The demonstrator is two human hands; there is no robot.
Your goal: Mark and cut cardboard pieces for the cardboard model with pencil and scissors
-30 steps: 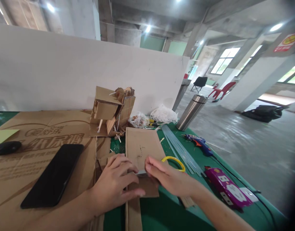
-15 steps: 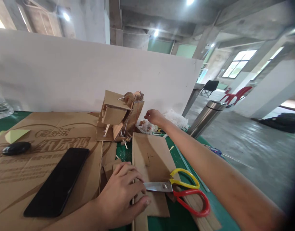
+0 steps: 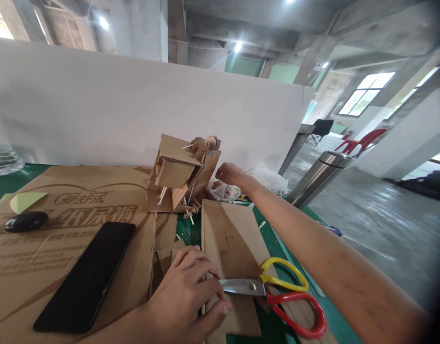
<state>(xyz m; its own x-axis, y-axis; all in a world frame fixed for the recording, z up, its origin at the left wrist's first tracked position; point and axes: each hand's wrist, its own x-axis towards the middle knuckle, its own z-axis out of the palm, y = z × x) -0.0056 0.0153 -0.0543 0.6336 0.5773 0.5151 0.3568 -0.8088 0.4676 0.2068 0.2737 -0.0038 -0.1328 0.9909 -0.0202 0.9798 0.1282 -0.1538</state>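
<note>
My left hand [image 3: 193,289] rests low over the cardboard pieces, its fingers loosely bent and the thumb apart. It grips nothing that I can see. Its fingers hide the blade tips of the scissors [image 3: 252,286], which have one yellow and one red handle and lie on a cardboard sheet [image 3: 237,234]. My right hand [image 3: 230,174] reaches far forward, fingers curled together, just right of a cardboard model [image 3: 179,174] with wooden sticks. Below that hand lies a clear plastic bag [image 3: 223,190] with small things inside. Whatever the curled fingers hold is hidden.
A black phone [image 3: 87,277] and a black mouse [image 3: 26,221] lie on a large printed cardboard sheet [image 3: 72,239] at left. The steel flask [image 3: 318,179] stands at the right table edge. A white panel [image 3: 134,105] closes off the back. A clear bottle [image 3: 5,153] stands far left.
The whole view has shifted slightly, so things sit a little further right. My right hand stays beside the model, and my left hand keeps its place by the scissors.
</note>
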